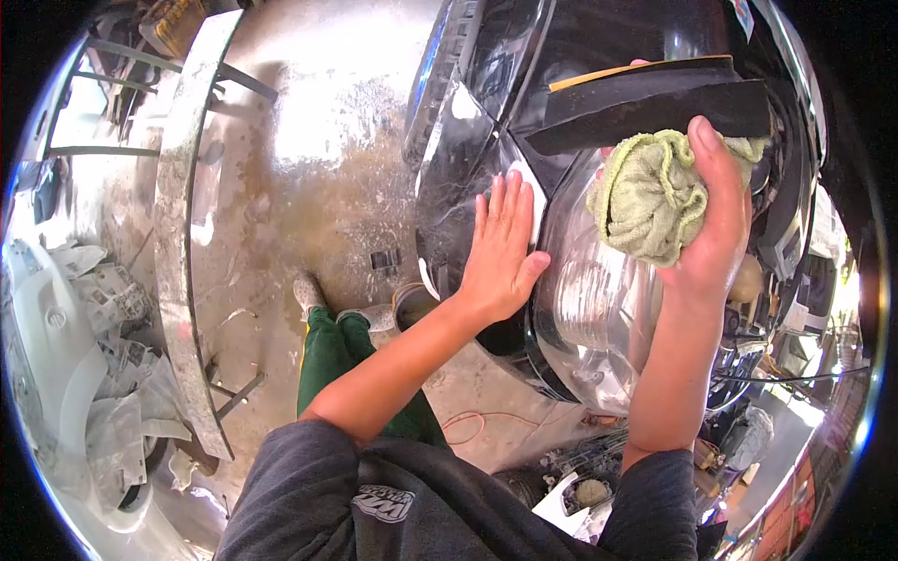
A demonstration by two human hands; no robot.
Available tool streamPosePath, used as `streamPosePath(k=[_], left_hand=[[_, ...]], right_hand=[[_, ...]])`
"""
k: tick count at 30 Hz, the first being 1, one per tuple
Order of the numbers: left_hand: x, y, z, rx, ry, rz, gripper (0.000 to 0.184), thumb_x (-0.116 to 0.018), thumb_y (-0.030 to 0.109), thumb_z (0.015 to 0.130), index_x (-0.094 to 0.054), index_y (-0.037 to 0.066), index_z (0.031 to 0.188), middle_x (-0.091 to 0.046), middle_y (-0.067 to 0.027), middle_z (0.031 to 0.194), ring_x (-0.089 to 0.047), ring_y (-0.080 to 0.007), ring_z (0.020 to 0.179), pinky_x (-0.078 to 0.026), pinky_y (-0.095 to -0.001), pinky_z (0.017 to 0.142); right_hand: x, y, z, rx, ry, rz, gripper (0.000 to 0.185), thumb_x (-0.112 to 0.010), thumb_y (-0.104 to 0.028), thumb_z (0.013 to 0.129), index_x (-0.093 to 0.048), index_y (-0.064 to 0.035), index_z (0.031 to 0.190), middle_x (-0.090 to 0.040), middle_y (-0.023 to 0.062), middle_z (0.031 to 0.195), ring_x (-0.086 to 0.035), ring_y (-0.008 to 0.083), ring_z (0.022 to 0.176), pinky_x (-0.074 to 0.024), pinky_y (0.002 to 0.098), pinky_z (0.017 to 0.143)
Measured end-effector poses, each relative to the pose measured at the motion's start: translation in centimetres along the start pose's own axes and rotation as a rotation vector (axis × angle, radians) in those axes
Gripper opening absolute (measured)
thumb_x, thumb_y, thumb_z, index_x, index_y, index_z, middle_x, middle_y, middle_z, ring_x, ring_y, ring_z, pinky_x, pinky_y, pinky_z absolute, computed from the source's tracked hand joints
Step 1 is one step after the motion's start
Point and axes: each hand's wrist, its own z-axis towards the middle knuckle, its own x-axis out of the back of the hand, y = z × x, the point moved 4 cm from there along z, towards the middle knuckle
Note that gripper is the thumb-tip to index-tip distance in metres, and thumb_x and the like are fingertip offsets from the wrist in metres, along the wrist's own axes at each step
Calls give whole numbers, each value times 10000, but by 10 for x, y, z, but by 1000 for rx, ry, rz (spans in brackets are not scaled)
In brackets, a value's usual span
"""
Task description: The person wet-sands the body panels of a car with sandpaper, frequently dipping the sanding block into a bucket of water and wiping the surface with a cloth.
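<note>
My left hand (505, 251) lies flat with fingers stretched on the glossy black car bumper (454, 206), beside the clear headlight (594, 290). My right hand (716, 215) is closed around a bunched light-green cloth (652, 201), held above the headlight, with the thumb up along its side. Dark flat sheets (664, 112), which look like sandpaper, stick out beyond the cloth; one has a yellow-orange edge. They seem to be in the same grip, with most of the fingers hidden behind them.
A long narrow worn bench (180, 234) stands on the left. Beyond it are a white car panel (58, 327) and crumpled paper sheets (112, 299). A bucket (412, 304) sits under the bumper. An orange hose (477, 421) crosses the concrete floor (309, 178). Car parts crowd the lower right.
</note>
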Motion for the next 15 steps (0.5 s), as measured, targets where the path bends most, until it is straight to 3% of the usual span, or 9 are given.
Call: streamPosePath(k=[8,10,15], left_hand=[[3,2,-24,-37,-30,63,864,-249,632,1064,-162,1,1646,-130,-209,1727,-32,-493,1579,10,-613,1253],[10,-1,-11,-26,-8,91,804,-274,580,1079,-194,14,1645,-165,-191,1724,-38,-490,1580,4,-612,1255],[23,-19,32,24,36,172,662,-365,403,1097,-272,17,1627,-227,-183,1709,-54,-467,1586,-19,-595,1265]], right_hand=[[-10,-9,-1,-299,98,247,340,-642,-222,1005,-676,35,1226,-718,138,1139,-722,199,1024,-596,358,898],[-11,-9,0,-336,150,317,319,-720,-185,948,-706,57,1156,-748,133,1074,-724,172,1005,-564,309,920],[-11,-10,0,-338,103,371,296,-694,-171,966,-715,61,1148,-746,137,1092,-720,177,1036,-559,311,942]])
